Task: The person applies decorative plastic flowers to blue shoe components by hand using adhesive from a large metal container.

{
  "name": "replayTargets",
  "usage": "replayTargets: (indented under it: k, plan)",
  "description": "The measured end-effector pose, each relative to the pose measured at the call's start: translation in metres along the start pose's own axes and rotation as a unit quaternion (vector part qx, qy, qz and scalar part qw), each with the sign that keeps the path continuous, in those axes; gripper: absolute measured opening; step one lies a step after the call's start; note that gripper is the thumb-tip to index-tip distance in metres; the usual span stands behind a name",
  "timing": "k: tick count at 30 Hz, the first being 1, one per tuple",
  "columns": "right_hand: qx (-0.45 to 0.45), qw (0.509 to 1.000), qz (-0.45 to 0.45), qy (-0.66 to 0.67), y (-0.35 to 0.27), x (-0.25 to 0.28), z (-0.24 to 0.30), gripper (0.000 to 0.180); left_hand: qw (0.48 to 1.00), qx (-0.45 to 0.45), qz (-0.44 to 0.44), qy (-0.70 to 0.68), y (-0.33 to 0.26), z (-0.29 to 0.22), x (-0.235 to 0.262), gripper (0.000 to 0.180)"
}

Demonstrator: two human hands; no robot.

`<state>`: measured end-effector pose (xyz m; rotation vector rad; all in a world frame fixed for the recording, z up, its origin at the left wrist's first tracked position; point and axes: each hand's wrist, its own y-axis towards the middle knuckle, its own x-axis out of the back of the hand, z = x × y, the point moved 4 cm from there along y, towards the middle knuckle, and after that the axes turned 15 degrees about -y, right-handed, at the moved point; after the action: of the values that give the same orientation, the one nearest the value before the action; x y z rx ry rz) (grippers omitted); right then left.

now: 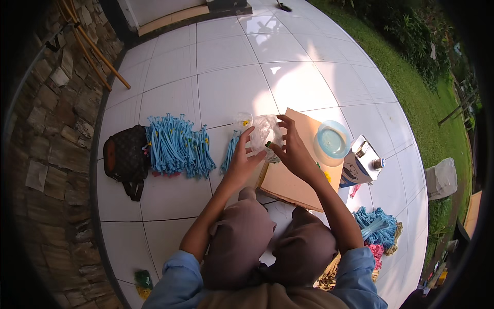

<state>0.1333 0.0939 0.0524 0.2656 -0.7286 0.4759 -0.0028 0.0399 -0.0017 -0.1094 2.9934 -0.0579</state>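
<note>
A crumpled clear plastic bag (265, 129) is between my two hands, above the left edge of a tan board. My left hand (244, 158) is at the bag's left side, its fingers curved and its thumb at the bag's lower part. On the other side my right hand (291, 147) has its fingers bent over the bag's right edge. A small dark green piece (269, 144) shows at the tip of my right thumb. Whatever lies inside the bag is too unclear to make out. Left of it, a few light-blue strands (231, 150) lie beside another small clear bag (242, 121) with yellow bits.
The tan board (293, 181) carries a pale-blue-rimmed plastic tub (332, 140). A white and blue metal can (362, 162) stands to its right. Light-blue bundles (175, 147) lie left, beside a dark bag (126, 157). More blue bundles (378, 226) lie near my right elbow.
</note>
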Motion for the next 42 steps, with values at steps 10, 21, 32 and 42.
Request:
replayTargets:
  k: [10,21,32,42]
  plan:
    - [0.187,0.98,0.054,-0.038,0.096,-0.152,0.053,0.074,0.967,-0.16,-0.19,0.047,-0.014,0.019,0.152,0.063]
    - [-0.271,0.953,-0.1,0.095,0.132,-0.279,-0.077,0.036,0.958,-0.151,-0.212,0.118,0.07,0.157,0.186,0.066]
    - [-0.388,0.879,-0.092,0.26,0.136,-0.277,-0.082,0.045,0.936,-0.12,-0.254,0.21,0.084,0.157,0.193,0.042]
    - [-0.125,0.943,-0.099,0.292,0.092,-0.064,0.039,0.032,0.963,-0.207,-0.148,0.09,0.046,-0.035,0.084,0.011]
